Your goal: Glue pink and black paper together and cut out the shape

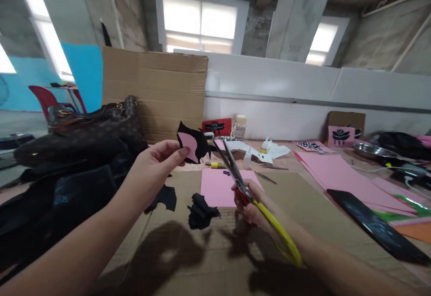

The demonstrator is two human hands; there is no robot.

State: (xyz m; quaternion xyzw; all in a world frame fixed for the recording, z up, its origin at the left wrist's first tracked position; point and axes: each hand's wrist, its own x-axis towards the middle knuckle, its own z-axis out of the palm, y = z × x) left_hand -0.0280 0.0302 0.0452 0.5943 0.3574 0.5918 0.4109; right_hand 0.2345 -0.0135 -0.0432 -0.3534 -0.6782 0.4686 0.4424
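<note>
Between the thumb and fingers of my left hand (164, 157) is a piece of black fabric (199, 138) with a curved pink paper shape (187, 146) against it, raised above the cardboard. My right hand (251, 202) grips a pair of scissors (235, 170) whose long metal blades point up and away. One yellow handle shows, and something red is partly hidden by the fingers. The blade tips are close to the right edge of the black piece; whether they touch it I cannot tell. Below lie a crumpled black scrap (201, 211), another black scrap (165, 198) and a pink sheet (215, 188).
Flat cardboard (286, 193) covers the tabletop. Dark bags (94, 125) are piled at left beside an upright cardboard panel (171, 89). Pink sheets (336, 179), a black phone (377, 224) and a metal bowl (375, 150) are at right. Tweezers (266, 177) and a glue bottle (247, 157) lie ahead.
</note>
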